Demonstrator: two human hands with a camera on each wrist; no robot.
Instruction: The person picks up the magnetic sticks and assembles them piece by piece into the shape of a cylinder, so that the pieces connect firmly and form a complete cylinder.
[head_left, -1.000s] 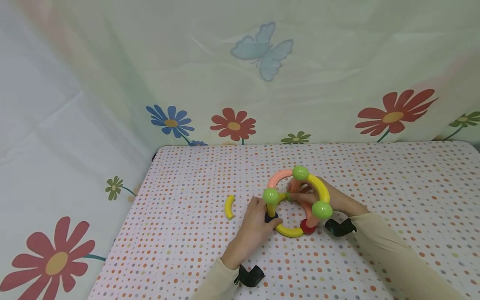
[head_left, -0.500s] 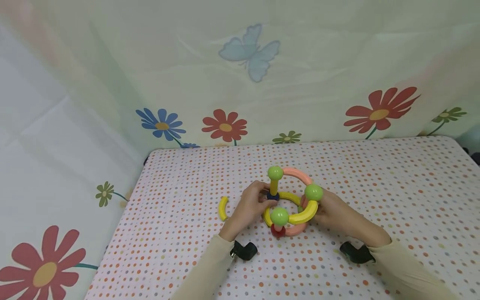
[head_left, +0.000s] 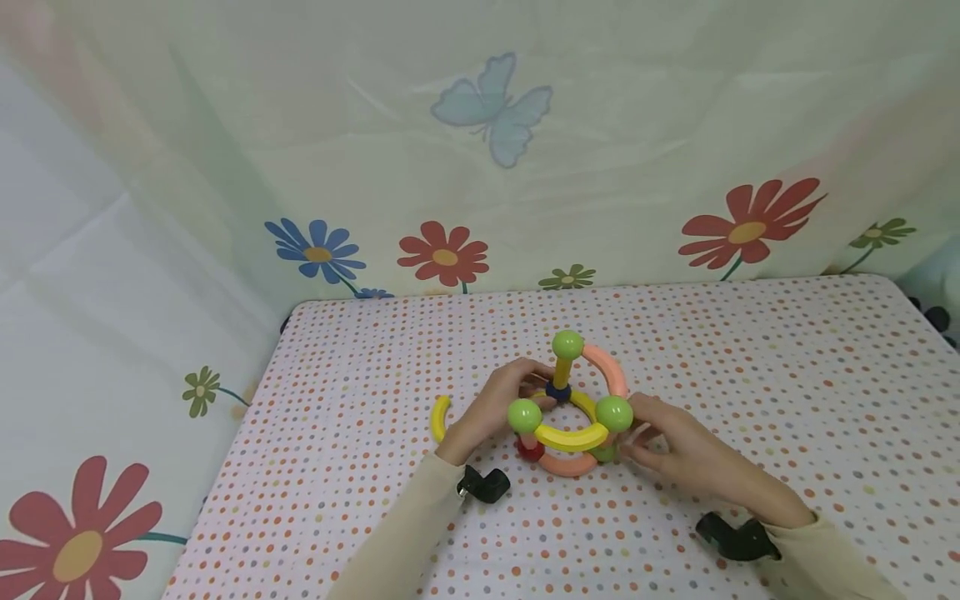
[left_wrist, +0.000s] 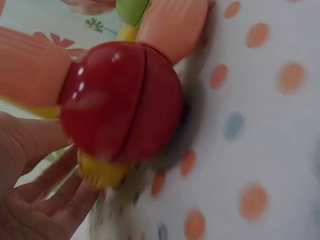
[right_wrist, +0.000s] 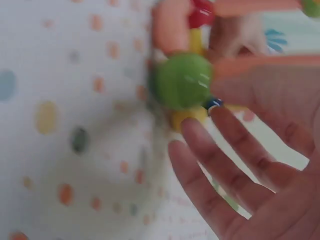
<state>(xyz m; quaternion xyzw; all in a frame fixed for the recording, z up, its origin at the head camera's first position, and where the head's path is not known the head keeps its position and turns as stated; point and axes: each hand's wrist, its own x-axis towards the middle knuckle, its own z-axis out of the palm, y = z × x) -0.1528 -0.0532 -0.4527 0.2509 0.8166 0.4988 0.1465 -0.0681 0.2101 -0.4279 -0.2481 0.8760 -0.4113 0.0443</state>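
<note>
A ball-and-rod toy frame [head_left: 572, 438] stands on the table, its upper ring of green balls and curved rods raised on short rods above a lower ring. My left hand [head_left: 506, 408] reaches behind its left side and grips it by the dark blue ball [head_left: 557, 391]. In the left wrist view the red ball [left_wrist: 122, 102] fills the foreground, partly hiding that hand's fingers. My right hand [head_left: 686, 454] is at the frame's right side, its fingers [right_wrist: 240, 137] extended and spread beside a lower green ball [right_wrist: 183, 81]. Its uppermost digit overlaps a salmon rod [right_wrist: 265, 64].
A loose curved yellow rod [head_left: 439, 418] lies on the dotted tablecloth [head_left: 360, 467], left of the left forearm and partly covered by it. A flower-printed curtain [head_left: 622, 125] hangs behind the table and along its left side.
The toy frame has turned clockwise as seen from above: the red ball went from right to left front, the dark blue ball to the back. My right hand has moved from behind it to its right.
</note>
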